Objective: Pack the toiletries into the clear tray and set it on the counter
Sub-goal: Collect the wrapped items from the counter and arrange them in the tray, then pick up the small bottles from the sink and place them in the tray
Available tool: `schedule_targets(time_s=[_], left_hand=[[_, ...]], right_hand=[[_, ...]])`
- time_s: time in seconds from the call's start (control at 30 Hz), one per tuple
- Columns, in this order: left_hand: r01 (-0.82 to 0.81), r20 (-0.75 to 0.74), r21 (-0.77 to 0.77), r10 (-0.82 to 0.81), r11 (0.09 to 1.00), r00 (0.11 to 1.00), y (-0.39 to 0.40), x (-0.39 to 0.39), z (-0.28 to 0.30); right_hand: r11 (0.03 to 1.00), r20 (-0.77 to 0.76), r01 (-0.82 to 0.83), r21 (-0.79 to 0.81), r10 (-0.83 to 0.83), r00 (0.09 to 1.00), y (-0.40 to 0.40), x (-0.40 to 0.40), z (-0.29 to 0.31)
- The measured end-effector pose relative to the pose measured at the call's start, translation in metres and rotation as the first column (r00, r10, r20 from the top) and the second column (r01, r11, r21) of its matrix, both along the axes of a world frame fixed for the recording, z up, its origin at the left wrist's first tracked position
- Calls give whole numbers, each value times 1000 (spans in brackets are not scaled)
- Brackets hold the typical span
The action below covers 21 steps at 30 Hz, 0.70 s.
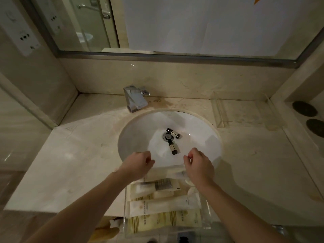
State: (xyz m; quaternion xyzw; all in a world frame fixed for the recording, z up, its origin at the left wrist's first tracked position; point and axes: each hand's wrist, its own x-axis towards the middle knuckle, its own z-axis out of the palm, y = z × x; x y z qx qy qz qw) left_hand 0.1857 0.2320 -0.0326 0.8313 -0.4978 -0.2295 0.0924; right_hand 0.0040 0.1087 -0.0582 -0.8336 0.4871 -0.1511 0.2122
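A clear tray (126, 204) lies at the counter's front edge, overhanging it towards me. It holds several cream and white toiletry packets and tubes (164, 204). My left hand (138, 165) and my right hand (199, 165) pinch the tray's far corners over the sink's front rim, fingers curled. Two small bottles with dark caps lie in the white basin, one (173, 133) across the drain, the other (173, 148) just in front of it. A pale, glossy patch shows in the basin between my hands; I cannot tell what it is.
A chrome faucet (135, 99) stands behind the sink (206, 130). A second clear tray (221, 113) sits on the marble counter (73, 155) at the back right, beside two dark round discs (304, 108). A mirror and a wall socket panel rise behind.
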Motion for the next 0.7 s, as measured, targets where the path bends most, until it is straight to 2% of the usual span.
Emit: schedule_targets(time_s=[0.1, 0.2, 0.33, 0.47, 0.7], left_hand=[[-147, -77, -9, 146, 989, 986, -25, 5, -1], [-257, -168, 53, 263, 965, 950, -56, 8, -8], [-400, -351, 219, 455, 890, 819, -102, 12, -31], [-442, -339, 322, 538, 837, 772, -145, 15, -62], [-478, -248, 440, 615, 760, 749, -193, 12, -120]], right_hand=[[995, 32, 24, 98, -27, 999, -21, 10, 2], [977, 13, 19, 211, -22, 1000, -45, 19, -3], [950, -47, 11, 311, 4, 999, -80, 37, -20], [941, -69, -33, 336, 60, 996, -116, 63, -46], [954, -103, -120, 276, 153, 983, -169, 109, -109]])
